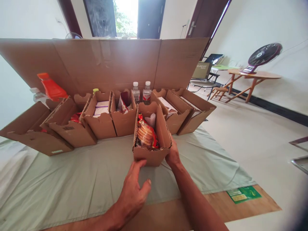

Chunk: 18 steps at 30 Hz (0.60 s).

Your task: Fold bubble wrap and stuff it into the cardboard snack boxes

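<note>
A small cardboard box point(161, 128) stands on the pale green cloth point(72, 179), pulled forward out of a row of similar boxes. Inside it lie a red packet of biscuits point(146, 134) and a pale wrapped item. My right hand point(172, 154) grips the box's near right corner, fingers wrapped on the side. My left hand point(134, 189) is just in front of the box's near wall, fingers apart and tips almost touching it, holding nothing.
Several open cardboard boxes point(101, 118) of packets line the back, in front of a tall cardboard screen point(106, 61). Two water bottles point(141, 91) stand behind the middle. An orange bottle point(51, 86) leans at left. A round wooden table with a fan point(262, 54) stands at right.
</note>
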{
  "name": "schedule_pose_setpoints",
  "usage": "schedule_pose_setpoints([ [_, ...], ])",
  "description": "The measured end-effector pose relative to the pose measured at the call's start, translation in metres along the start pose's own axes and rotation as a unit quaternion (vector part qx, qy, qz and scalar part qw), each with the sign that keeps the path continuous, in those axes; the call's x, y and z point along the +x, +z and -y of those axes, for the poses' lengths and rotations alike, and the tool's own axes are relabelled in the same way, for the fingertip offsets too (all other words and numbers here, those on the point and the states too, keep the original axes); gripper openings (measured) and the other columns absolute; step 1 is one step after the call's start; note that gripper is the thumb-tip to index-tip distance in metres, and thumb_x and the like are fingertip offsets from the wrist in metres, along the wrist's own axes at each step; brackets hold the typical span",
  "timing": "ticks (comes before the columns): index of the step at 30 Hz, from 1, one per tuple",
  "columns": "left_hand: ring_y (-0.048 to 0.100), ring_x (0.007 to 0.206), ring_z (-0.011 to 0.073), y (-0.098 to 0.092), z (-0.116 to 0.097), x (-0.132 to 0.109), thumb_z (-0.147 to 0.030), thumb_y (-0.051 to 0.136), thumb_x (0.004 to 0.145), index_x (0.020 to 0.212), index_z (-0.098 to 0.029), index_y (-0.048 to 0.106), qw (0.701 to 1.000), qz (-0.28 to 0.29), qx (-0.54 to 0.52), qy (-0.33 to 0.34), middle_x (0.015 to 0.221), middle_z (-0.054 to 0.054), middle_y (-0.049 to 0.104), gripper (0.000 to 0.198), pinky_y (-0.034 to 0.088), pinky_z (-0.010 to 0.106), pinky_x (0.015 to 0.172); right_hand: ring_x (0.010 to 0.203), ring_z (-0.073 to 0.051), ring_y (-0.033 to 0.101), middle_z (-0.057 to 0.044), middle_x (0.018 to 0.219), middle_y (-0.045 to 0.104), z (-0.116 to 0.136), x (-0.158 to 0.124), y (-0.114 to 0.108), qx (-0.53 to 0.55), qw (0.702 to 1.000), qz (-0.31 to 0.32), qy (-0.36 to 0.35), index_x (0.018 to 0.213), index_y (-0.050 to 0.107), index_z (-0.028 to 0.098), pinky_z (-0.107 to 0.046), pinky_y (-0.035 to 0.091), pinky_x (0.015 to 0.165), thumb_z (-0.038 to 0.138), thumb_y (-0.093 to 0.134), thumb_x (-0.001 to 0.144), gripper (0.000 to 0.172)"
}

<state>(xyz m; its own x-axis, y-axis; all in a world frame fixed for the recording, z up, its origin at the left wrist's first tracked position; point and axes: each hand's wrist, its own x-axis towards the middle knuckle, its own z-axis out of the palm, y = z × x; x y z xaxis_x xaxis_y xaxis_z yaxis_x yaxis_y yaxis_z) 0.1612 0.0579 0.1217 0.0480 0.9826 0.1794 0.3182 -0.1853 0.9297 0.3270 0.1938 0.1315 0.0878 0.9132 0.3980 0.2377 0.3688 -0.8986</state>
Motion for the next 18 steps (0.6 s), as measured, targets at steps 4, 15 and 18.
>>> schedule_pose_setpoints([
  [4, 0.055, 0.130, 0.0304, 0.024, 0.006, 0.022, -0.014, 0.056, 0.080, 0.138, -0.017, 0.047, 1.000, 0.006, -0.023, -0.010, 0.139, 0.017, 0.056, 0.059, 0.043, 0.053, 0.113, 0.112, -0.028, 0.068, -0.009, 0.120, 0.075, -0.014, 0.000, -0.005, 0.043, 0.999, -0.015, 0.031, 0.125, 0.069, 0.021, -0.045, 0.056, 0.095, 0.066, 0.031, 0.100, 0.065],
  [15, 0.053, 0.133, 0.0307, 0.057, 0.026, 0.117, -0.011, 0.057, 0.074, 0.142, -0.013, 0.045, 0.999, -0.023, 0.007, 0.030, 0.139, 0.019, 0.056, 0.069, 0.041, 0.052, 0.115, 0.124, -0.025, 0.060, -0.013, 0.133, 0.066, -0.033, -0.016, 0.002, -0.001, 0.994, -0.084, 0.076, 0.129, 0.062, 0.021, -0.047, 0.044, 0.111, 0.053, 0.047, 0.098, 0.047],
  [18, 0.056, 0.129, 0.0311, 0.051, 0.035, 0.121, -0.013, 0.057, 0.076, 0.141, -0.014, 0.049, 0.999, -0.015, 0.031, 0.034, 0.136, 0.018, 0.058, 0.066, 0.043, 0.053, 0.112, 0.122, -0.025, 0.061, -0.013, 0.132, 0.067, -0.031, -0.017, 0.003, -0.015, 0.994, -0.081, 0.069, 0.128, 0.062, 0.020, -0.045, 0.046, 0.108, 0.050, 0.045, 0.099, 0.044],
])
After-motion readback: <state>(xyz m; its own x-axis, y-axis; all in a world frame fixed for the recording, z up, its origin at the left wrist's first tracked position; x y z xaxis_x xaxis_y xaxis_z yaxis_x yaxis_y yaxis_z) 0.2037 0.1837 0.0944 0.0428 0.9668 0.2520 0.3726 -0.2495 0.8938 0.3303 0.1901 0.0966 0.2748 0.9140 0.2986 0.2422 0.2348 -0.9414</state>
